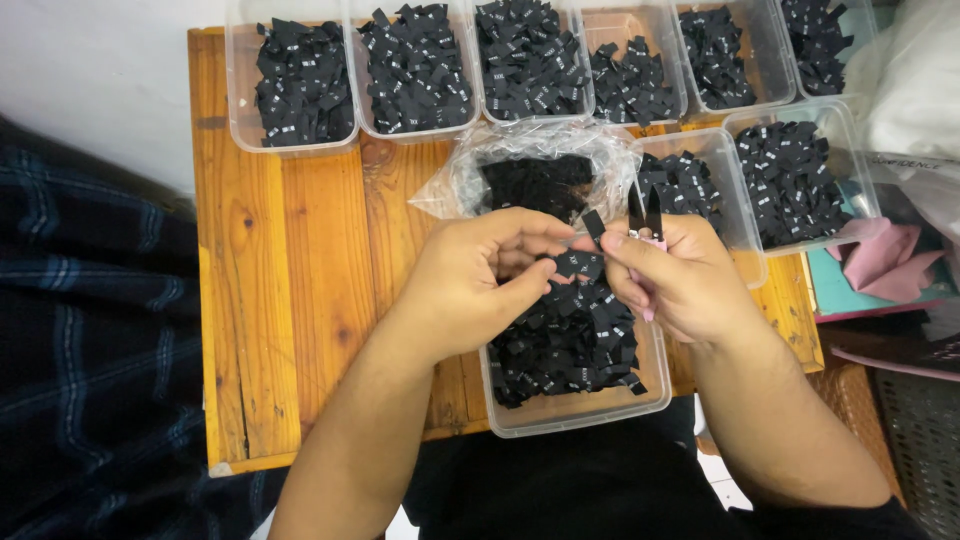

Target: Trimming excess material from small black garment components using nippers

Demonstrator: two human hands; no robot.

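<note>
A small black label (592,226) is being pinched between the fingertips of the left hand (480,282) and the right hand (672,280), just above a clear tub (580,412) of labels; pink-handled snips (645,218) are being clamped in the right hand

Black labels in clear tubs

Small black woven labels (570,335) fill clear plastic tubs (300,140); a crinkled clear bag (470,175) holds more.

Single head-worn camera, looking almost straight down from close above, wooden table (300,300) filling mid-frame, its far edge along the top of the picture, near edge low, both forearms entering from the bottom.
</note>
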